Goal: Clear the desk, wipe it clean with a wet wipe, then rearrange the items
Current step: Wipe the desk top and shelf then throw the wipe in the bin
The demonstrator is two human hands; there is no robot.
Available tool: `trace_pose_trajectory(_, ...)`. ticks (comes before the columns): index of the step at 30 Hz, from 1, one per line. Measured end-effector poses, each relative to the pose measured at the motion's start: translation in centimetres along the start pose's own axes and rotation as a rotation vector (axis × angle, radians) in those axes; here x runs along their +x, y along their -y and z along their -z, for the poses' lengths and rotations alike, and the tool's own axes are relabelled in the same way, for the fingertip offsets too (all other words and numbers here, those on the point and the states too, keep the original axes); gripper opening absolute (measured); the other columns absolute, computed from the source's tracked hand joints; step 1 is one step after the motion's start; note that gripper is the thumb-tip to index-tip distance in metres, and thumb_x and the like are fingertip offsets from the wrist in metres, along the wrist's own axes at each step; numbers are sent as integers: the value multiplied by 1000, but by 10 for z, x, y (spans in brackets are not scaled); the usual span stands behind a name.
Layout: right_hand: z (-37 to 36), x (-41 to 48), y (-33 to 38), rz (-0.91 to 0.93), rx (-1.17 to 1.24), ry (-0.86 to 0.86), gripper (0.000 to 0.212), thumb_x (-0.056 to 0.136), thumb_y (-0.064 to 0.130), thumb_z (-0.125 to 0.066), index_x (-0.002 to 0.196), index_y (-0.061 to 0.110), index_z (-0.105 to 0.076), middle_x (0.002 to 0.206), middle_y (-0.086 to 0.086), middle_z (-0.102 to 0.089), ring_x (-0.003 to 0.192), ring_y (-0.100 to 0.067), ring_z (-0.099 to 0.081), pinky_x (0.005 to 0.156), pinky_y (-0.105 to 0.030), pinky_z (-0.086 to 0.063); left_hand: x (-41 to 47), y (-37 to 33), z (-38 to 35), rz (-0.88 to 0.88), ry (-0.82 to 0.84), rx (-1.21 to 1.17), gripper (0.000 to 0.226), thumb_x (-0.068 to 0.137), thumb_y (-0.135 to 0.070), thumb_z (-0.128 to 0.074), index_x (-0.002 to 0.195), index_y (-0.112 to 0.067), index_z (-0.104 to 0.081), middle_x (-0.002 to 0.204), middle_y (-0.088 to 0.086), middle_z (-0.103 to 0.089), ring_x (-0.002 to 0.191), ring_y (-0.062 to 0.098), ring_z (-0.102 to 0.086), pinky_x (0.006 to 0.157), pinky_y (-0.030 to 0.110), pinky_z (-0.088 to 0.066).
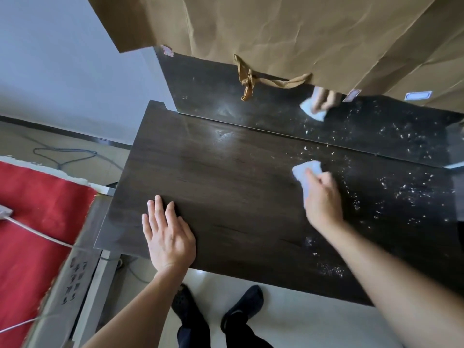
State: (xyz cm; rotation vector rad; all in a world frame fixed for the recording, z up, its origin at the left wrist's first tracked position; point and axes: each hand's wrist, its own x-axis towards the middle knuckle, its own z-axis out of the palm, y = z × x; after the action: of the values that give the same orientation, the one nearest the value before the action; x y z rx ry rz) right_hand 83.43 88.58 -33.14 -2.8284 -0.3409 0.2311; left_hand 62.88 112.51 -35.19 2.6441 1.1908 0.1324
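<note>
- Forearms, two, bare, reaching in over the near edge; closest items to the viewer.
- Brown paper [301,33], one large creased sheet hanging over the far side.
- Worktop [226,184], dark wood grain. Left half looks smooth; right half is littered.
- Glossy back panel [226,96], upright along the worktop's far edge, mirroring the wiping hand.
- Red cloth [30,209], beyond the left end, crossed by a white cable [37,229].
- Left grip [168,237], fingers straight, palm flat on the worktop near the front edge, holding nothing; apparently bracing.
- Right grip [322,197], fingers curled onto the wet wipe and pressing it down.
- Wet wipe [307,172], white, folded, on the worktop right of centre, at the left border of the litter and short of the back panel.
- White specks [401,189], scattered right of the wipe, with a further patch by the front edge.
- Step judged: wiping, part done.
- Method advised: keep the wipe flat under even pressure and overlap strokes in one direction, so specks gather rather than scatter. Turn to a clean face once loaded. Do not skip the strip at the panel's foot or the front-edge patch.
</note>
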Motion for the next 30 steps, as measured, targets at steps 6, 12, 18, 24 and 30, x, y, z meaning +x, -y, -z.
trace_pose_trajectory(6,-20,51,72,-21,13,-78,46,77,-1,-53,120,14,-54,113,-16,-47,102,-34,-46,81,-39,-41,0,-1,1,3,1,-5,47,91,-24,-26,130,-5,-45,152,16,-30,144,29,-17,119,41,-6)
trace_pose_trajectory(12,-17,-21,36,389,65,84,47,80,-3,-58,121,18,-57,99,-8,-50,89,-26,-49,68,-34,-44,0,-1,2,2,7,-9,47,92,-24,-27,130,-5,-45,152,16,-30,144,29,-17,119,43,-7)
trace_pose_trajectory(18,-5,69,28,-182,45,-199,24,89,4,-45,110,-5,-53,114,-24,-49,104,-41,-49,84,-42,-38,0,-1,1,-10,-13,-1,46,92,-23,-29,129,-4,-47,151,18,-32,144,31,-19,118,44,-9)
trace_pose_trajectory(24,-31,6,93,414,47,47,47,75,-7,-58,118,11,-58,99,-13,-50,87,-33,-50,67,-39,-46,0,-1,2,-27,-48,0,43,91,-21,-32,126,-3,-49,149,19,-35,142,32,-23,117,46,-15)
trace_pose_trajectory(30,-13,24,55,413,53,42,27,85,6,-60,111,17,-61,95,-9,-48,87,-28,-49,68,-34,-43,0,1,-1,-36,-67,-7,42,91,-20,-32,125,-2,-50,148,20,-36,141,34,-25,117,47,-16)
